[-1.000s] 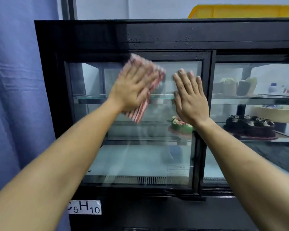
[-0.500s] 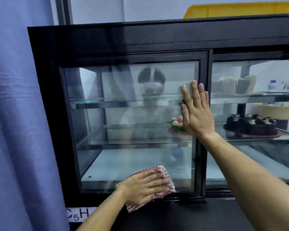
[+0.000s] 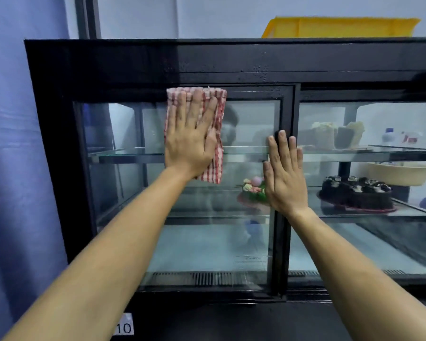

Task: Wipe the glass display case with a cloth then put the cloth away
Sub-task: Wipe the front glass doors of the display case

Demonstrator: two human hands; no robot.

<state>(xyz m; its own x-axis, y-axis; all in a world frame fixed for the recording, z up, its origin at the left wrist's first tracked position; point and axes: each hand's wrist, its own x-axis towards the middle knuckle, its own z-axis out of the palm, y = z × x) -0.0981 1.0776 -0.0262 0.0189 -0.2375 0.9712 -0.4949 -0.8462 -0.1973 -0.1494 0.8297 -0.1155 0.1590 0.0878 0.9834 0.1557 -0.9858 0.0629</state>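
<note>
Both forearms bare from frame bottom up to the wrists, no sleeves, cuffs or gloves in view. Left hand [image 3: 191, 141] & right hand [image 3: 284, 177]: no rings, no watch, no bracelet seen. Nails short, unpainted as far as can be told. Faint reflection of the person in the display case [image 3: 103, 67] glass, too blurred for clothing detail.

View: single head-worn wide-angle camera.
Position: at arm's reach in front of the display case [image 3: 103, 70], near its left end.
Facing: forward and slightly down, square to the glass front.
Coverage: left sliding pane whole, right pane cut by the frame edge; both forearms enter from below.
Shared scene: none, one view only.
</note>
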